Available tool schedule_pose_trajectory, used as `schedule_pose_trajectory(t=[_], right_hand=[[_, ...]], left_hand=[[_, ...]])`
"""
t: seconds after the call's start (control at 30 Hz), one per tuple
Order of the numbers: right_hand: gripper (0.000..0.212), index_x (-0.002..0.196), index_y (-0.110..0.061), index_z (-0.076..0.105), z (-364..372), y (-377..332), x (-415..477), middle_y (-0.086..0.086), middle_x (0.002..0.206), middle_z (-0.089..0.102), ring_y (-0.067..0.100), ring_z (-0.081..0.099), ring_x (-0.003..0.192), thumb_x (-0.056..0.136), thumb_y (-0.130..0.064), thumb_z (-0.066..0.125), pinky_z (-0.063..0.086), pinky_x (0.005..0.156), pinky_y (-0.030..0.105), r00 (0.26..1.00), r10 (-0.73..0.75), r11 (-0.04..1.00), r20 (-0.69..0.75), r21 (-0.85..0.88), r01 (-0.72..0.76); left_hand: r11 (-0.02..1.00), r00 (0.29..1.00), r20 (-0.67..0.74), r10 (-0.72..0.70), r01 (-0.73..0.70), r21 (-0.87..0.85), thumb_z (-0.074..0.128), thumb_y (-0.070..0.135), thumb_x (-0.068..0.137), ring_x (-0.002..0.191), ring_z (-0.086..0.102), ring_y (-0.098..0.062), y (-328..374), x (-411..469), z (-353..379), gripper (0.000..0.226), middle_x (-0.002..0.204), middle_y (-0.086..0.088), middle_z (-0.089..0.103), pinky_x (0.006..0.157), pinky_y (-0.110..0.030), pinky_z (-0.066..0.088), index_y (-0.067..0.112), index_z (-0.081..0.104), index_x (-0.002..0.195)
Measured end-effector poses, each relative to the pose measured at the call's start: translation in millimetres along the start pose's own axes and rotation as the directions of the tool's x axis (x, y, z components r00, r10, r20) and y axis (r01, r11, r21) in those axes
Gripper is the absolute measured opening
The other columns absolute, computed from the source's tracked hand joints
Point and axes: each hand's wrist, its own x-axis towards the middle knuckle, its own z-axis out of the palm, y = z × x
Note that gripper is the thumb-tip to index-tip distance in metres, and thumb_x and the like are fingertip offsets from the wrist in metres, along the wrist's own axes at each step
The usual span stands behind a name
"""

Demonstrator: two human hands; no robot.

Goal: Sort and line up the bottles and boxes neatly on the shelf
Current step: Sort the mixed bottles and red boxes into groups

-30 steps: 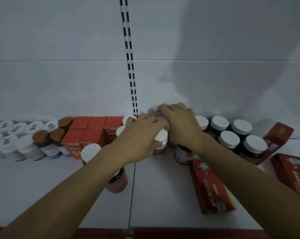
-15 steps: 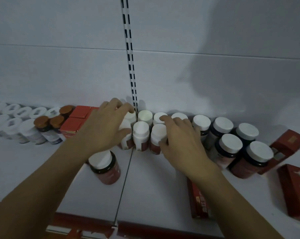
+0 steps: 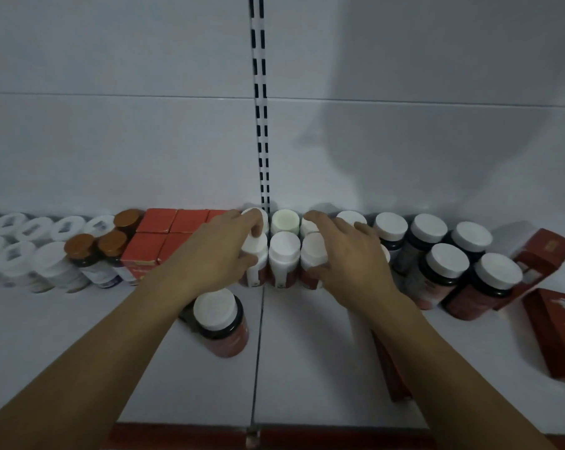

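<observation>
Bare hands (image 3: 218, 254) and bare forearms (image 3: 119, 339)

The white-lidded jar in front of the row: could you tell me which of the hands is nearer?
Left. The left hand, gripping a small bottle, is just behind the jar; the right hand is farther off to its right.
</observation>
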Motion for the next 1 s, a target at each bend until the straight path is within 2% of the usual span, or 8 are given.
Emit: schedule_pose_trajectory(t=[0.17,0.27,0.4,0.5,0.63,0.8,0.87,1.0], right_hand=[[0.079,0.141,-0.023,0.044,4,0,-1,0.005,0.099,0.058,0.028,0.051,0.085,0.071,-0.014,0.078,0.029,0.080,0.031,0.999,0.045,0.999,0.015,-0.012,-0.045],[0.074,0.143,-0.020,0.040,3,-2,0,0.006,0.109,0.057,0.033,0.058,0.094,0.077,-0.025,0.073,0.035,0.100,0.045,0.994,0.062,0.990,0.085,-0.135,-0.051],[0.065,0.142,-0.028,0.043,-15,-16,-5,0.004,0.121,0.054,0.033,0.055,0.108,0.082,-0.040,0.066,0.034,0.103,0.055,0.995,0.100,0.979,0.003,-0.177,-0.097],[0.063,0.141,-0.031,0.045,-26,-25,-2,0.002,0.129,0.051,0.030,0.051,0.114,0.085,-0.051,0.065,0.033,0.107,0.056,0.997,0.075,0.990,0.008,-0.119,-0.073],[0.064,0.141,-0.034,0.045,-35,-25,0,-0.001,0.133,0.050,0.029,0.046,0.122,0.084,-0.052,0.067,0.030,0.106,0.052,0.981,0.146,0.987,0.129,-0.087,-0.135],[0.039,0.131,-0.025,0.058,-36,-53,-11,0.003,0.122,0.059,0.031,0.051,0.110,0.092,-0.033,0.064,0.044,0.092,0.051,0.999,0.004,0.997,-0.042,0.079,-0.001],[0.034,0.127,-0.025,0.060,-26,-70,-23,0.000,0.117,0.059,0.026,0.052,0.104,0.094,-0.033,0.059,0.046,0.084,0.045,0.997,-0.063,0.985,-0.053,0.156,0.071],[0.032,0.122,-0.029,0.060,0,-78,-41,-0.009,0.110,0.058,0.013,0.052,0.099,0.094,-0.044,0.063,0.050,0.084,0.039,0.998,-0.067,0.946,-0.006,0.318,0.066]], left_hand=[[0.994,1.000,-0.014,-0.001,-0.001,-0.108,0.078,0.019,0.085,0.073,0.055,-0.008,-5,0,6,0.037,0.091,0.005,0.054,0.064,-0.033,0.040,0.026,0.045,0.103],[0.992,0.999,-0.021,0.026,-0.028,-0.120,0.076,0.017,0.086,0.068,0.052,-0.001,-8,0,9,0.035,0.084,0.007,0.054,0.060,-0.030,0.037,0.024,0.046,0.103],[0.985,0.997,-0.030,0.066,-0.070,-0.155,0.079,0.015,0.085,0.070,0.059,-0.003,-17,-2,8,0.039,0.082,0.009,0.060,0.062,-0.030,0.048,0.025,0.046,0.105],[0.976,0.997,-0.042,0.061,-0.068,-0.206,0.080,0.016,0.083,0.073,0.065,-0.010,-23,-5,4,0.043,0.085,0.005,0.067,0.070,-0.041,0.056,0.027,0.044,0.104],[0.969,0.992,-0.089,0.091,-0.109,-0.222,0.076,0.023,0.088,0.077,0.069,-0.006,-25,-18,-6,0.034,0.101,0.008,0.069,0.072,-0.041,0.058,0.030,0.048,0.107],[0.974,0.955,-0.234,0.181,-0.208,-0.094,0.066,0.028,0.093,0.086,0.061,-0.015,-31,-36,-22,0.017,0.099,0.007,0.059,0.077,-0.045,0.053,0.025,0.057,0.107],[0.962,0.949,-0.254,0.188,-0.230,-0.147,0.065,0.027,0.094,0.086,0.061,-0.013,-42,-45,-26,0.014,0.097,0.008,0.061,0.077,-0.042,0.052,0.022,0.061,0.106],[0.906,0.960,-0.167,0.223,-0.267,-0.329,0.061,0.042,0.095,0.096,0.062,-0.007,-56,-66,-9,0.018,0.099,0.017,0.064,0.080,-0.033,0.051,0.028,0.066,0.105]])
